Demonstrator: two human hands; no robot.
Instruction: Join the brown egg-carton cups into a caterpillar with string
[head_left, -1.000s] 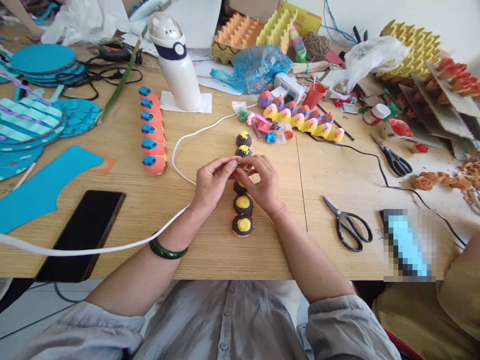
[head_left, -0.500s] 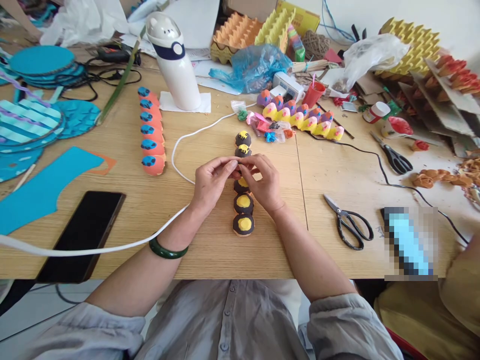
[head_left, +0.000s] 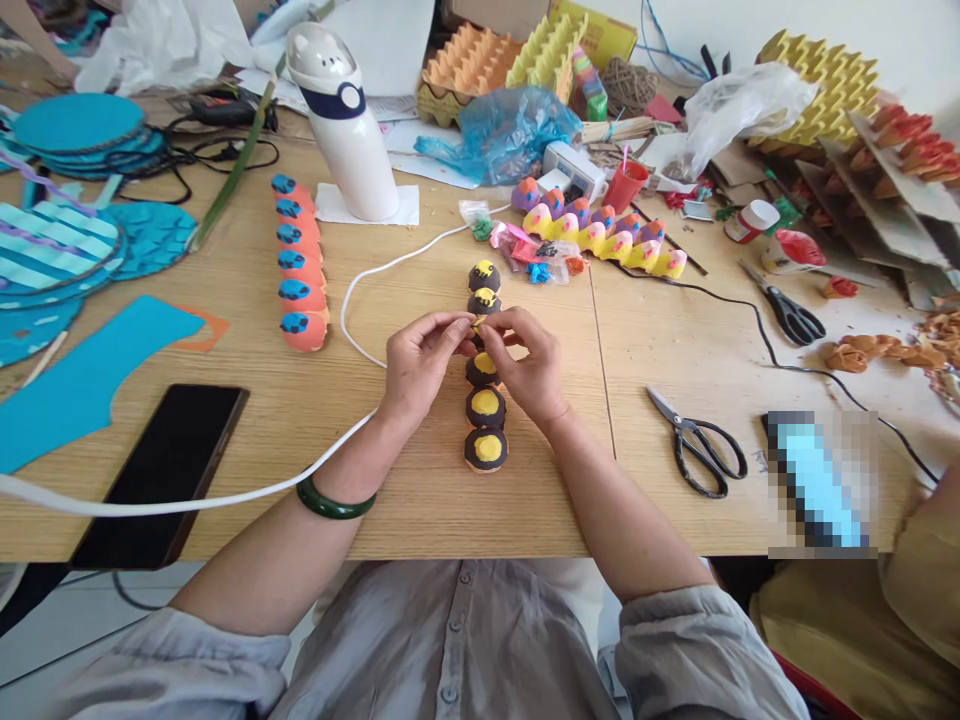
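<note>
A strip of egg-carton cups (head_left: 486, 408), covered in black with yellow tops, runs away from me at the middle of the table. My left hand (head_left: 420, 362) and my right hand (head_left: 528, 362) meet over its middle, thumbs and forefingers pinched close together. Whatever sits between the fingertips is too small to make out; a bit of yellow shows there. The two farthest cups carry small black marks on their yellow, while the nearer ones have plain yellow patches. The hands partly cover the middle cups.
An orange cup strip with blue tops (head_left: 301, 262) lies left, near a white bottle (head_left: 346, 130). A white cable (head_left: 247, 497) crosses by my left forearm. Scissors (head_left: 697, 440) and a phone (head_left: 165, 470) flank my arms. Purple and yellow cup strips (head_left: 600, 235) lie behind.
My fingertips have shifted slightly at the middle cup, and a bit of yellow now shows between them. The whole view has moved slightly; the table's things stay put.
</note>
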